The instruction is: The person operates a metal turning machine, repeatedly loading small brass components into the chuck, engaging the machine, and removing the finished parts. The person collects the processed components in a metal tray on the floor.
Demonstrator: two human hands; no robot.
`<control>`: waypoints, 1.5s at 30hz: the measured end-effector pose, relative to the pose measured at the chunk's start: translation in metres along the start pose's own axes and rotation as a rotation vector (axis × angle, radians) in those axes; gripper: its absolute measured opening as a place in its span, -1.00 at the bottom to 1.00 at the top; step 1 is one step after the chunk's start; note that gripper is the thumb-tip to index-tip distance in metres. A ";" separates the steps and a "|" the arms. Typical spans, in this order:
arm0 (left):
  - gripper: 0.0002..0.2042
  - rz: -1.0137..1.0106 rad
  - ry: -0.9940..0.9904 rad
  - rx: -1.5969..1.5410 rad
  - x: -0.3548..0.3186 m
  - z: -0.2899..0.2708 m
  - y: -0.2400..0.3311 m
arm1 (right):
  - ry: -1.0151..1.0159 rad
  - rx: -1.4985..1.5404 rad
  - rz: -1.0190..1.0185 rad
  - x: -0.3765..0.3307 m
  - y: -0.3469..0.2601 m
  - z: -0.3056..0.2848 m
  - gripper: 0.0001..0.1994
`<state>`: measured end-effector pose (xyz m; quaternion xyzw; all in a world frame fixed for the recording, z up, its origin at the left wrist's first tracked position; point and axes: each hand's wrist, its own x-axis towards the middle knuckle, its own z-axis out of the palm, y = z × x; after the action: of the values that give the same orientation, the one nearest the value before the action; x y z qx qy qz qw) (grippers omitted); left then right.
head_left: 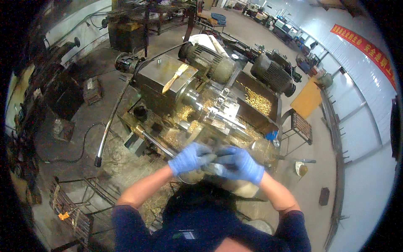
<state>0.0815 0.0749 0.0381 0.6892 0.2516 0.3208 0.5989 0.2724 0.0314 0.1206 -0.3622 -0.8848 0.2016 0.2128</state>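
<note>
Two Gloved Hands Are Working Close Together in Front of a Chip-Strewn Machine

At the lower centre of the frame, the left hand in a blue knit glove with grey-coated fingers [191, 159] and the right hand in a matching blue and grey glove [239, 164] are converging, their fingers bending inward. Blur is hiding the place where the fingertips are meeting, so I cannot tell whether they are pinching something small, pressing together or merely lying side by side.

Judging by that closeness, the step in hand is probably involving fine, two-handed finger work at the near edge of the greasy grey metal machine [149, 69], which is filling the centre of the frame. Such a move is likely calling for steady fingertips and for care around the silvery block of metal fittings [222, 110] above the hands.

The nearest plainly visible thing is the long, round, silvery metal bar [155, 142], lying just left of centre. Its long axis is running diagonally from upper left to lower right, and its lower end is pointing toward the left glove; whether glove and bar are touching I cannot tell.

Higher up, a flat brush with a wooden handle [173, 79] is resting on the machine's top, its bristles pointing to the upper right. Right of centre, curly brass-coloured chips [258, 103] are lying heaped in a dark tray [256, 119].
</note>
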 end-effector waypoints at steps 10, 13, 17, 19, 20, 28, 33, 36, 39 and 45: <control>-0.85 -0.226 0.675 1.397 -0.125 -0.173 0.025 | 0.024 -0.462 -0.002 0.109 0.084 -0.009 -0.65; -0.80 -0.532 0.705 1.532 -0.180 -0.215 0.004 | -0.128 -0.558 0.169 0.137 0.118 0.005 -0.58; -0.78 -0.558 0.892 0.785 -0.234 -0.219 -0.070 | -0.223 -0.550 0.262 0.153 0.134 0.017 -0.53; -0.78 -0.515 0.963 0.599 -0.219 -0.195 -0.062 | -0.209 -0.511 0.286 0.151 0.137 0.017 -0.54; -0.78 -0.562 0.940 0.572 -0.212 -0.197 -0.059 | -0.199 -0.496 0.298 0.149 0.138 0.017 -0.55; -0.76 -0.620 0.977 0.556 -0.211 -0.197 -0.054 | -0.083 -0.406 0.226 0.151 0.133 0.023 -0.58; -0.76 -0.730 0.833 1.138 -0.217 -0.214 -0.067 | -0.194 -0.371 0.349 0.167 0.118 0.021 -0.58; -0.83 -0.980 0.693 1.358 -0.211 -0.239 -0.059 | -0.203 -0.402 0.378 0.167 0.121 0.023 -0.59; -0.93 -0.673 0.804 1.727 -0.242 -0.345 -0.070 | -0.139 -0.388 0.309 0.164 0.116 0.021 -0.60; -0.95 -0.623 0.716 1.865 -0.243 -0.418 -0.083 | -0.093 -0.397 0.318 0.162 0.119 0.020 -0.63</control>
<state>-0.3884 0.1881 -0.0462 0.6475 0.7284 0.0164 -0.2235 0.2230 0.2226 0.0804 -0.5220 -0.8477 0.0713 0.0621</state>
